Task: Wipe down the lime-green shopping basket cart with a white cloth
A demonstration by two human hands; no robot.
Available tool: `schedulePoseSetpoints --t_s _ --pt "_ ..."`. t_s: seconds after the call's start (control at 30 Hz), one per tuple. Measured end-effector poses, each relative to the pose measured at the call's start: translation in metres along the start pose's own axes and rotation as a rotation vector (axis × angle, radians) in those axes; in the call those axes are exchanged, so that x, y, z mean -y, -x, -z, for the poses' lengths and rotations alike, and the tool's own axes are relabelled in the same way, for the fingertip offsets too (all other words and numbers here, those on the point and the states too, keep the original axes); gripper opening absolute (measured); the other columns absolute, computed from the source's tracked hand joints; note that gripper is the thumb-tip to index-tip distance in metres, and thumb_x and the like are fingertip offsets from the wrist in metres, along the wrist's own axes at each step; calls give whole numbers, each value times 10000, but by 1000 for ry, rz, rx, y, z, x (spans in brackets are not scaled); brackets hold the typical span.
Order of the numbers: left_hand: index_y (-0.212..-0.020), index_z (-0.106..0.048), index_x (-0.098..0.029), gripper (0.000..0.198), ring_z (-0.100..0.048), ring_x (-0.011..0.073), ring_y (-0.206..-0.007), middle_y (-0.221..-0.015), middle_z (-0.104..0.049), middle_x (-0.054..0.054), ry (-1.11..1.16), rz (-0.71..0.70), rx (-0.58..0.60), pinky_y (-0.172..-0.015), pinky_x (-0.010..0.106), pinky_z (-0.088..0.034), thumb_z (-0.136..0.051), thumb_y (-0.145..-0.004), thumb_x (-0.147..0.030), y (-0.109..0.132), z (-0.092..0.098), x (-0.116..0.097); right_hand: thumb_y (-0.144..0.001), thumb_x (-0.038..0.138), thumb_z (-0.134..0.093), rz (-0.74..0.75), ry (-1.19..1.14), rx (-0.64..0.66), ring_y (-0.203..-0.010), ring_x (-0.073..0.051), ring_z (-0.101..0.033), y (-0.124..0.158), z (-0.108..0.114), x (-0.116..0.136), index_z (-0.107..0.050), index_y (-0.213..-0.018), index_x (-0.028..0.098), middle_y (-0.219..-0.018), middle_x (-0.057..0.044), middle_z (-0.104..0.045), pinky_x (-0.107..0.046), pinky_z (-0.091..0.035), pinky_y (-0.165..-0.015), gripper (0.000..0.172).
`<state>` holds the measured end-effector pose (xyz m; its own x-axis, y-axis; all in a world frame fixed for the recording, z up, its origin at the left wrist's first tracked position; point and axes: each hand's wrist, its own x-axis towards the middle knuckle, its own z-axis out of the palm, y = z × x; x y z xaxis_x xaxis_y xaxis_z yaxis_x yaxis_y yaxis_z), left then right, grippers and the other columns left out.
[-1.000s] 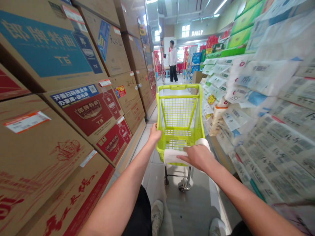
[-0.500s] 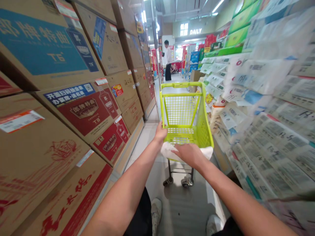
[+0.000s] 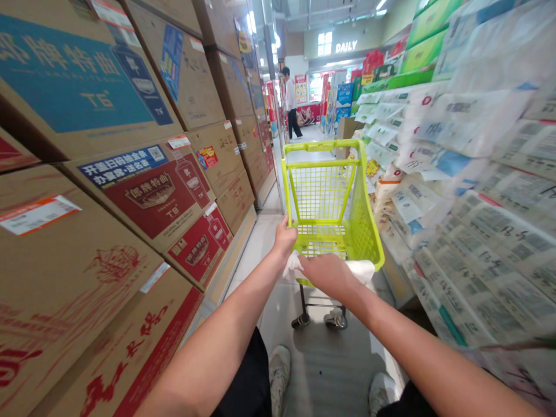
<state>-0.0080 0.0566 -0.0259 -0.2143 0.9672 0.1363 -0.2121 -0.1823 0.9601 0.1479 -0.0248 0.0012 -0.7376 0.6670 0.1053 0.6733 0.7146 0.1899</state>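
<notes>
A yellow-green shopping cart point(image 3: 324, 223) with a mesh basket stands in front of me, its wheels on the floor. My left hand point(image 3: 285, 236) is closed around the left side of the cart's rim, near its close corner. My right hand point(image 3: 325, 272) presses a white cloth point(image 3: 362, 271) against the near edge of the cart, fingers wrapped over it. The cloth drapes along that edge, and a bunched end shows left of my right hand. My palm and most fingertips on the right are hidden.
Stacked cardboard boxes point(image 3: 156, 191) line the left of the aisle. On the right, packs of tissue paper point(image 3: 438, 150) are piled high. A person point(image 3: 291, 101) in a white top is farther down the aisle. My shoes point(image 3: 279, 373) are on the tiled floor.
My right hand has slid a little left along the cart's near edge, and the cloth's left end is more bunched. The person in the distance has stepped, legs now apart.
</notes>
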Motion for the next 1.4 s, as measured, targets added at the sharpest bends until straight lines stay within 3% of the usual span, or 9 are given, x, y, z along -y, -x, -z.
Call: schedulePoseSetpoints --t_s 0.1,0.27,0.4,0.57,0.73,0.93,1.1,1.27,1.4 --pt "-1121 -703 -204 575 -712 231 -854 -889 -730 15 -21 74 18 -742 320 -573 -682 -547 -181 -9 9 -3 -1106 432 -393 -14 -46 28 -858 -293 -790 -3 6 -1 -637 -1165 175 -907 -142 -782 -319 -543 -685 359" --pt "-1315 -665 -222 830 -720 226 -799 -942 -758 24 -21 173 62 -701 331 -575 -643 -489 -145 -34 45 -18 -1110 424 -378 -26 -69 81 -853 -297 -790 3 10 -13 -637 -1180 186 -951 -136 -790 -335 -556 -669 359" --pt "-1255 -708 -219 774 -715 211 -780 -982 -778 25 -76 152 40 -648 283 -548 -612 -490 -146 -38 61 -25 -1109 422 -376 -25 -48 82 -806 -305 -789 10 6 -14 -635 -1162 179 -878 -136 -781 -331 -542 -630 359" --pt "-1147 -728 -191 644 -714 232 -824 -927 -772 22 -78 98 -35 -701 311 -561 -631 -510 -173 -15 35 -10 -1113 409 -354 24 -27 23 -818 -290 -788 4 2 1 -633 -1174 160 -855 -152 -771 -320 -534 -662 379" --pt "-1069 -754 -191 541 -724 248 -954 -1014 -782 36 -26 12 -16 -801 319 -585 -647 -539 -178 3 7 3 -1111 362 -348 22 -58 41 -848 -307 -784 -4 5 10 -626 -1226 144 -907 -168 -772 -363 -550 -704 372" --pt "-1188 -752 -192 723 -748 270 -881 -947 -795 35 -28 126 18 -752 358 -609 -645 -475 -131 -28 34 -11 -1095 248 -368 -20 -112 43 -901 -284 -780 1 13 -2 -622 -1184 185 -1043 -128 -779 -341 -550 -692 276" --pt "-1271 -724 -208 827 -755 267 -901 -990 -803 36 -40 162 75 -780 369 -619 -581 -462 -118 -42 58 -22 -1088 321 -421 -71 -73 105 -877 -283 -777 16 15 -15 -643 -1162 190 -1006 -136 -785 -323 -532 -681 269" --pt "-1199 -748 -169 736 -744 273 -942 -998 -801 47 -49 81 -2 -743 321 -596 -585 -482 -138 -24 36 -12 -1087 282 -405 -7 -46 52 -833 -273 -773 12 7 -4 -625 -1172 176 -955 -144 -778 -314 -517 -651 258" --pt "-1183 -750 -171 691 -736 269 -970 -1052 -794 51 -18 30 28 -739 299 -584 -621 -504 -148 -9 17 0 -1076 257 -433 21 -55 34 -870 -257 -771 4 7 9 -602 -1201 176 -1019 -149 -774 -313 -536 -692 226"
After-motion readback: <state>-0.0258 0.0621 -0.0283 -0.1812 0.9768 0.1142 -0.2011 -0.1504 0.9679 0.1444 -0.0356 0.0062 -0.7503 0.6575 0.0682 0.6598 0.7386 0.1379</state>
